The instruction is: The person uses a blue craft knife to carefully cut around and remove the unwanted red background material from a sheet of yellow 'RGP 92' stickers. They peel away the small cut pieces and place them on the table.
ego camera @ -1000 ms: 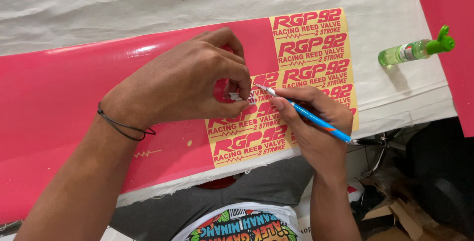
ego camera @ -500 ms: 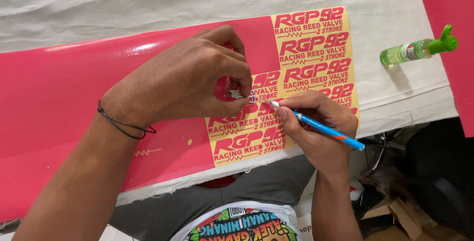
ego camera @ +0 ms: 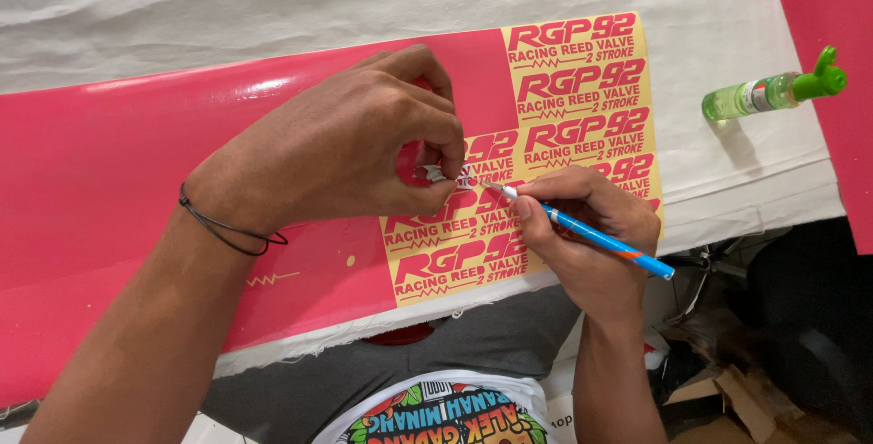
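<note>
A glossy red vinyl sheet (ego camera: 127, 180) lies on a white cloth-covered table; part of it is weeded to a yellow backing with red lettered stickers (ego camera: 582, 99). My left hand (ego camera: 355, 144) rests on the sheet and pinches a small peeled scrap of vinyl (ego camera: 435, 173) between thumb and fingers. My right hand (ego camera: 591, 226) grips a blue craft knife (ego camera: 596, 237) like a pen, its tip touching the sheet just right of the scrap.
A small green bottle (ego camera: 773, 91) lies on the white cloth (ego camera: 273, 8) at the right. Another red sheet (ego camera: 832, 8) covers the far right edge. Cardboard scraps (ego camera: 737, 389) and dark clutter lie on the floor below the table's edge.
My right hand with the knife has shifted slightly left toward the left fingers. The left hand stays in place, still pinching the scrap.
</note>
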